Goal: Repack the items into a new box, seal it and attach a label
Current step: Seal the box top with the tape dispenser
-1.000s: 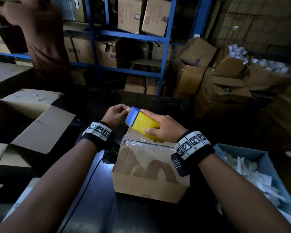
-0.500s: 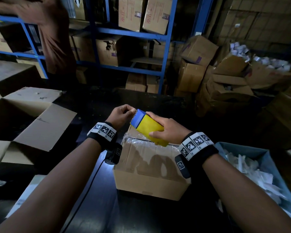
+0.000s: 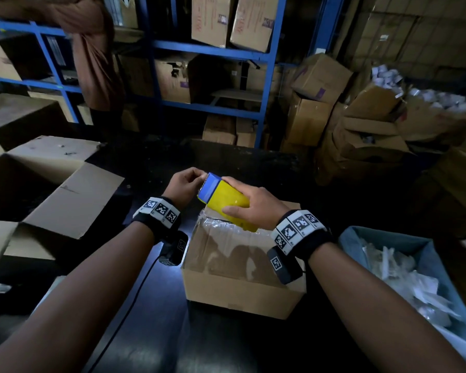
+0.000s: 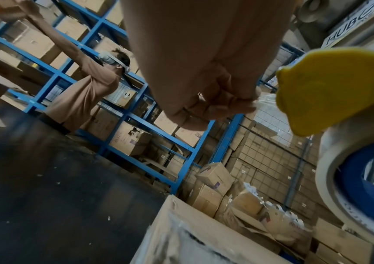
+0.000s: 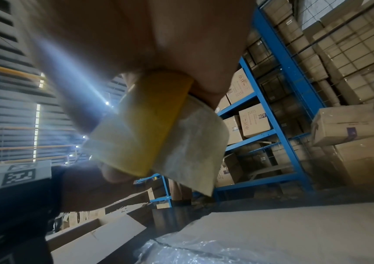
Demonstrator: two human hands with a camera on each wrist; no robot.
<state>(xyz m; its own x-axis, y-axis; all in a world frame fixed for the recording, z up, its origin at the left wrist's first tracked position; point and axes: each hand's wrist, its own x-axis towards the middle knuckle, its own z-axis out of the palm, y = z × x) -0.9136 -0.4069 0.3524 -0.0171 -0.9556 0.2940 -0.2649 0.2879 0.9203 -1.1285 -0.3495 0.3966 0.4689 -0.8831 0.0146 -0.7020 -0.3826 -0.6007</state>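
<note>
Tape dispenser point(image 3: 223, 200): yellow plastic body with blue front end and serrated edge; blue-cored roll of pale tape mounted inside, seen in the left wrist view; held tilted above the far edge of the small box, blue end pointed away and to the left.
Small box point(image 3: 242, 267): brown cardboard, flaps closed, top covered in wrinkled clear tape or film; stood on the dark tabletop point(image 3: 151, 332) between both forearms, directly below the dispenser.
Right hand point(image 3: 253, 208): wrapped over the yellow body of the dispenser, fingers across the top and thumb on the near side; firmly held.
Left hand point(image 3: 184, 184): fingers curled tight, fingertips pinched together at the blue end of the dispenser, at the serrated edge; a bit of clear tape visible at the fingertips in the left wrist view; touching the dispenser's tip or just beside it, could not be told which.
Large box point(image 3: 51, 195): open, flaps spread, at the left on the tabletop; inside dark.
Blue bin point(image 3: 425, 254): at the right, well apart from the small box, filled with white plastic-wrapped pieces.
Shelving point(image 3: 213, 51): blue steel rack behind the tabletop, loaded with brown cartons.
Second person point(image 4: 86, 96): brown sleeves, arms raised toward the rack at the far left.
</note>
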